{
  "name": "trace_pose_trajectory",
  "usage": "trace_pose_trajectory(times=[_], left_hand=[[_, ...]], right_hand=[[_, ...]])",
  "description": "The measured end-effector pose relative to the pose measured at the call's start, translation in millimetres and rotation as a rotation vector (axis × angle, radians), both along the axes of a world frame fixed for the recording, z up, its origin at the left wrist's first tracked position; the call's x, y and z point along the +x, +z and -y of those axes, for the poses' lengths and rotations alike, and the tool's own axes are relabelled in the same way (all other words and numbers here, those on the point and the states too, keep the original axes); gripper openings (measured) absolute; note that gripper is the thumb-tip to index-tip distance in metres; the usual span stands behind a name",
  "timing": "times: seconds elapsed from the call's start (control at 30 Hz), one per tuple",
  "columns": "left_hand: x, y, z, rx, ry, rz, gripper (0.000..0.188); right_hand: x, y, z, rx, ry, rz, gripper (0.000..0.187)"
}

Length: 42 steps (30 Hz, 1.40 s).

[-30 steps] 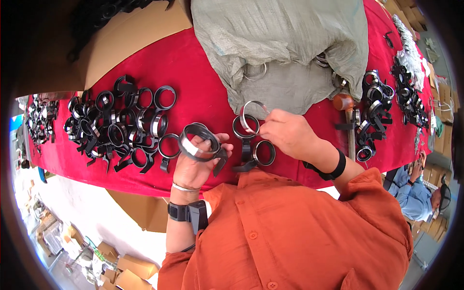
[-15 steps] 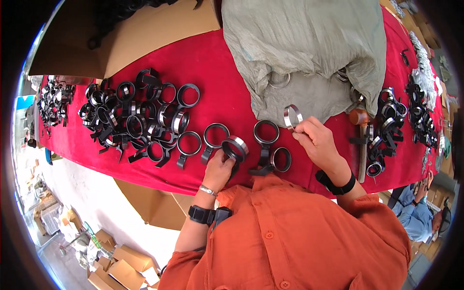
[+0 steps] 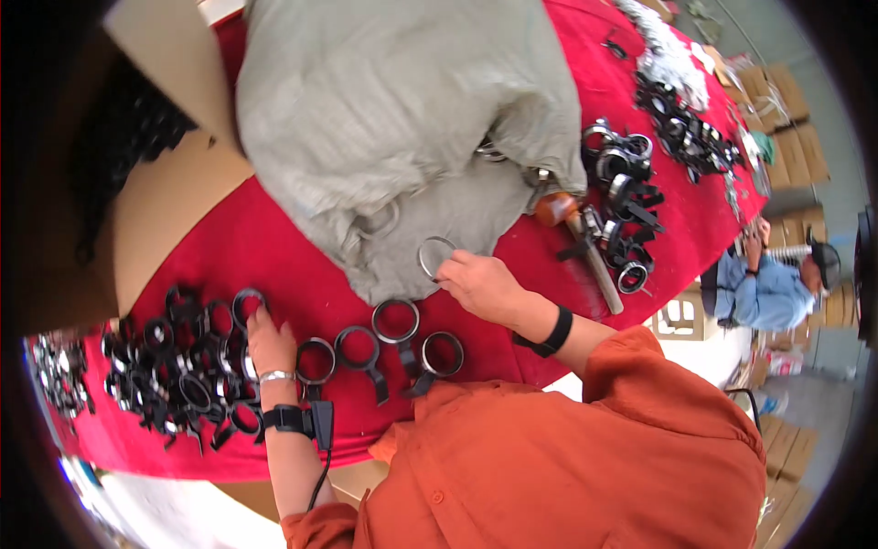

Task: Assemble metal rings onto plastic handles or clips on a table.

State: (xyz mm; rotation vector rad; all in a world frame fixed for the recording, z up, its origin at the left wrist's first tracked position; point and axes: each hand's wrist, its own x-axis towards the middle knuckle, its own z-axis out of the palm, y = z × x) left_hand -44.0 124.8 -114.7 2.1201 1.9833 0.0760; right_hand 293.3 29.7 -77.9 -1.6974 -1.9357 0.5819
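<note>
My right hand (image 3: 485,285) pinches a thin silver metal ring (image 3: 422,260) between thumb and fingers, held over the front edge of the grey cloth sack (image 3: 412,82). My left hand (image 3: 273,346) reaches over the right side of a pile of black ring brackets (image 3: 194,392) with silver linings. Its fingers are apart, the tips close to one black ring (image 3: 240,302); whether they touch it is unclear. Between my hands lie separate brackets with short black stems, among them a silver-lined one (image 3: 417,322) and a ring bracket near my shirt (image 3: 460,355).
A mallet with an orange-brown head (image 3: 554,209) lies right of the sack, beside more brackets (image 3: 626,183). An open cardboard box (image 3: 183,215) with black parts stands at the left. The table has a red cloth (image 3: 206,229). A person in blue (image 3: 766,288) sits at far right.
My view has turned and shifted. My left hand has moved left to the pile, and the bracket it held is no longer seen in it. My right hand still holds the metal ring.
</note>
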Motion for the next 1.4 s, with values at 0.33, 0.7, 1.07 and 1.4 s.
trace_pose_trajectory(times=[0.33, 0.7, 1.07, 1.4], left_hand=[[22, 17, 30, -0.047, 0.0, 0.508, 0.025], [0, 42, 152, 0.059, 0.026, 0.822, 0.016], [-28, 9, 237, -0.649, 0.017, 0.539, 0.029], [-57, -74, 365, -0.677, 0.206, 0.369, 0.042]], right_hand=[[27, -47, -80, 0.011, -0.051, 0.233, 0.014], [81, -11, -56, 0.223, -0.468, 0.196, 0.016], [86, -12, -35, 0.272, -0.23, -0.002, 0.032], [-7, -1, 53, -0.388, 0.247, -0.227, 0.016]])
